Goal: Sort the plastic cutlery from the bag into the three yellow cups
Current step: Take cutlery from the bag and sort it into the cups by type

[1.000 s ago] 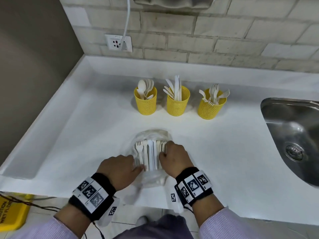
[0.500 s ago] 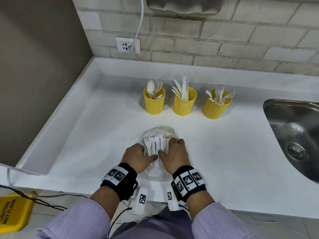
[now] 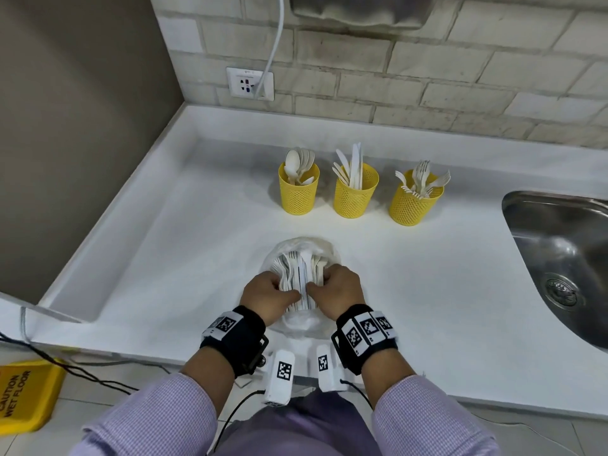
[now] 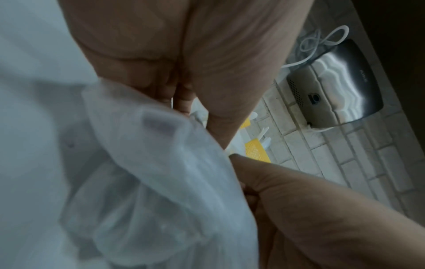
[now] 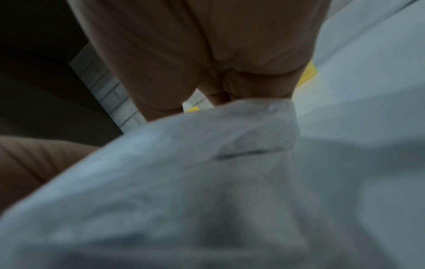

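The fingers of the left hand (image 3: 268,296) are curled round the left side of the bundle of plastic cutlery (image 3: 301,274) through the thin film, and the fingers of the right hand (image 3: 339,291) curl in on the right side, thumbs nearly meeting over the handles; both wrist views show crumpled plastic gathered against the palms, too blurred to say which single piece each fingertip has. The cutlery lies inside the clear bag (image 3: 304,250) on the white counter (image 3: 164,258), near its front edge, heads pointing away from the person. The step in hand looks like working the bag open or gathering the pieces to draw them out, and to do it well the hands should hold the film down at the mouth with one side while the other slides out pieces of a single kind by their handles, so that forks do not snag the plastic. Well apart, toward the wall, stand the spoon cup (image 3: 298,192), the knife cup (image 3: 355,195) and the fork cup (image 3: 415,202) in a row, each already partly filled. Nothing lies between bag and cups. A steel sink (image 3: 559,251) sits to the right, a wall socket (image 3: 250,83) with a white cable above, and a yellow floor sign (image 3: 23,396) below the counter edge.
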The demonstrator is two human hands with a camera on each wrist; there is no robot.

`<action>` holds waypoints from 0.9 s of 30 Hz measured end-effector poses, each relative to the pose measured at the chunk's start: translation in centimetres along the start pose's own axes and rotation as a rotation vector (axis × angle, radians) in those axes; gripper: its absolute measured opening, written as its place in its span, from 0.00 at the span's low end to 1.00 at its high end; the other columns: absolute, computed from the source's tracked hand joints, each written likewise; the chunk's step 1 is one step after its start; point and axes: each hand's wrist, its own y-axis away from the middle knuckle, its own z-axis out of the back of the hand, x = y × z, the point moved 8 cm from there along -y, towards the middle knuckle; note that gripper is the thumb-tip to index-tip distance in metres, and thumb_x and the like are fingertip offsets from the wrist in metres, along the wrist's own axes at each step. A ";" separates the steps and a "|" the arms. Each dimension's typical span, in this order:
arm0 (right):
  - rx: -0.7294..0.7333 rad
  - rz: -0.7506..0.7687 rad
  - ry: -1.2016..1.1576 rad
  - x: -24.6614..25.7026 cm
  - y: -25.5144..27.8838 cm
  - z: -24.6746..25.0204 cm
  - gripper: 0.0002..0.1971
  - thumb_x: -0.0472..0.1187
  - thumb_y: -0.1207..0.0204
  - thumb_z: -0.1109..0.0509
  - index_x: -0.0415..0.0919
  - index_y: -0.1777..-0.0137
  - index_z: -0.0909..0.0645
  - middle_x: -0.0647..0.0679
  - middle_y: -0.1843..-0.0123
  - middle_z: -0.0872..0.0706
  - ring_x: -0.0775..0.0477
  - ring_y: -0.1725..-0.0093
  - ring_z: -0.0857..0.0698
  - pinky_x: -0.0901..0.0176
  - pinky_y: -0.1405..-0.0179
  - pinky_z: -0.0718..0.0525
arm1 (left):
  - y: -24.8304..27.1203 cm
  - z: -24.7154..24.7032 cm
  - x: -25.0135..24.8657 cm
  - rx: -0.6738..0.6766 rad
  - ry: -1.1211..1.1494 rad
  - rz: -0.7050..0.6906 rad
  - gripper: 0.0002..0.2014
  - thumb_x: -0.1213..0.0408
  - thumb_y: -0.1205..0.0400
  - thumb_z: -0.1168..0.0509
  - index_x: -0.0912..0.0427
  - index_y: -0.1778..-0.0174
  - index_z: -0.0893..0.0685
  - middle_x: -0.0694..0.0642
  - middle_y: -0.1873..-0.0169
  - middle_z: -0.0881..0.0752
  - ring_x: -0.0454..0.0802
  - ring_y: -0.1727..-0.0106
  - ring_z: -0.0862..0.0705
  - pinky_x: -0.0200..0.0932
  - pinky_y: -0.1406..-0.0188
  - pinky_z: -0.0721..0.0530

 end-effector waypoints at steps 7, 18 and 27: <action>0.026 0.009 -0.036 0.8 0.0 0.1 0.22 0.45 0.26 0.25 0.44 0.74 0.33 0.52 0.77 0.28 0.54 0.76 0.29 0.66 0.80 0.38 | 0.2 -0.3 -0.2 -0.026 0.024 0.029 0.13 0.60 0.27 0.21 0.57 0.62 0.20 0.48 0.71 0.19 0.46 0.69 0.19 0.37 0.72 0.29; 0.086 0.036 -0.220 0.4 0.3 0.6 0.23 0.42 0.20 0.26 0.45 0.72 0.35 0.53 0.75 0.31 0.51 0.73 0.30 0.58 0.71 0.32 | 0.8 0.2 -1.1 -0.024 0.148 0.091 0.10 0.64 0.25 0.25 0.57 0.70 0.19 0.48 0.75 0.18 0.47 0.71 0.18 0.39 0.73 0.25; 0.071 0.132 -0.216 1.0 0.8 0.4 0.11 0.41 0.19 0.29 0.31 0.54 0.19 0.41 0.62 0.14 0.40 0.61 0.17 0.50 0.59 0.21 | 0.7 -1.0 -2.0 0.062 0.318 0.154 0.19 0.71 0.32 0.33 0.60 0.44 0.17 0.61 0.52 0.09 0.58 0.51 0.09 0.60 0.45 0.09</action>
